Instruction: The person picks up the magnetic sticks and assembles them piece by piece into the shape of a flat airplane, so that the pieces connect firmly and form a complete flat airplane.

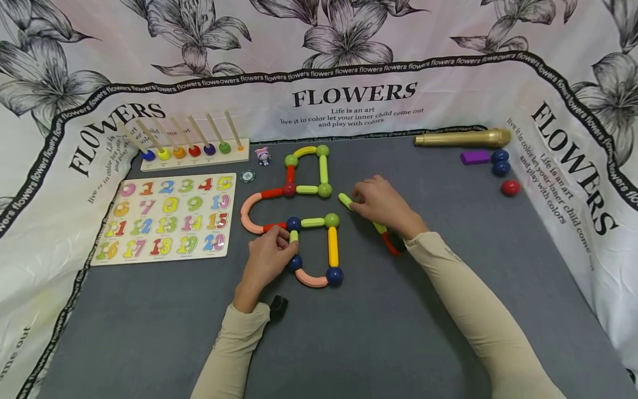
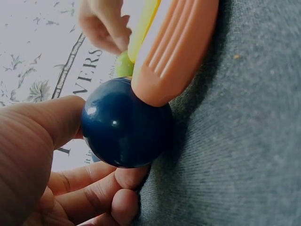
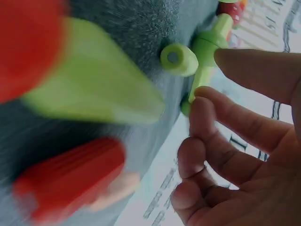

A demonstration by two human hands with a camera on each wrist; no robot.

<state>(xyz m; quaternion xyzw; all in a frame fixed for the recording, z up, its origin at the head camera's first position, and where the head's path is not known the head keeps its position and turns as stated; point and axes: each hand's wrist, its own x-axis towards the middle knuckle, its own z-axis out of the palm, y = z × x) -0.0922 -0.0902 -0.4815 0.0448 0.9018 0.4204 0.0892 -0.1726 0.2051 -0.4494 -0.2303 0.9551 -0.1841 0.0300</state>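
My left hand point(image 1: 269, 255) holds a dark blue ball point(image 2: 124, 125) between thumb and fingers, at the lower left of a figure of magnetic sticks and balls. A salmon curved stick point(image 1: 311, 279) joins that ball to another blue ball point(image 1: 335, 275). My right hand point(image 1: 384, 206) is right of the figure, its fingertips beside a loose light green stick point(image 1: 344, 200). In the right wrist view, a gap shows between thumb and forefinger, and the green stick point(image 3: 178, 60) lies just beyond them. Under that hand lie another green stick point(image 1: 380, 228) and a red stick point(image 3: 70, 179).
A number board point(image 1: 164, 261) and a peg stand with coloured beads point(image 1: 194, 160) lie left. Near the figure's top are a small figurine point(image 1: 263, 156) and a chip point(image 1: 247, 176). A gold microphone point(image 1: 461, 138), purple block point(image 1: 475, 158), blue balls point(image 1: 500, 168) and red ball point(image 1: 510, 188) are back right.
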